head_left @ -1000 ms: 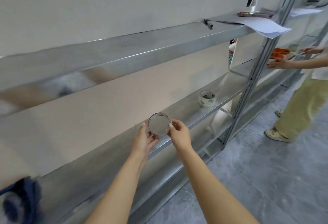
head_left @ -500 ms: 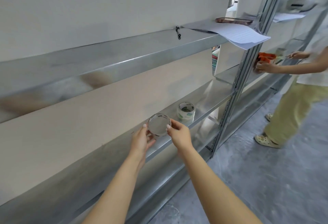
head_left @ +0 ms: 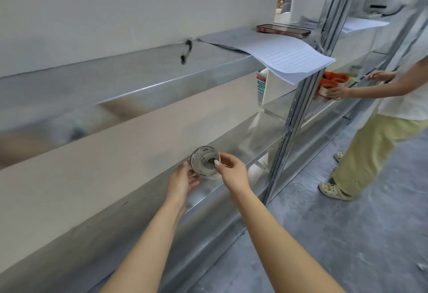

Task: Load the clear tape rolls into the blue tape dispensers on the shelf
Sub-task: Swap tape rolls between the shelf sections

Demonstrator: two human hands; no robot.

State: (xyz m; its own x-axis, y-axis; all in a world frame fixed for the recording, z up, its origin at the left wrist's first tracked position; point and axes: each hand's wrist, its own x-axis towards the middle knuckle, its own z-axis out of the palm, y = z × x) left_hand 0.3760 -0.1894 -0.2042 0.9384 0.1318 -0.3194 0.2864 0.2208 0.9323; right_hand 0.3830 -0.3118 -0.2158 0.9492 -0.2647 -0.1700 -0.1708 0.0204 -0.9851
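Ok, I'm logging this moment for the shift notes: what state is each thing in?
tape roll: held by both hands above the lower shelf
left hand: gripping roll
right hand: gripping roll
phone: flat on upper shelf
lined paper: overhanging shelf edge
pen: lying on upper shelf

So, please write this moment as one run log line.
left hand: holds clear tape roll | right hand: holds same roll | roll: above lower shelf | blue dispenser: not in view
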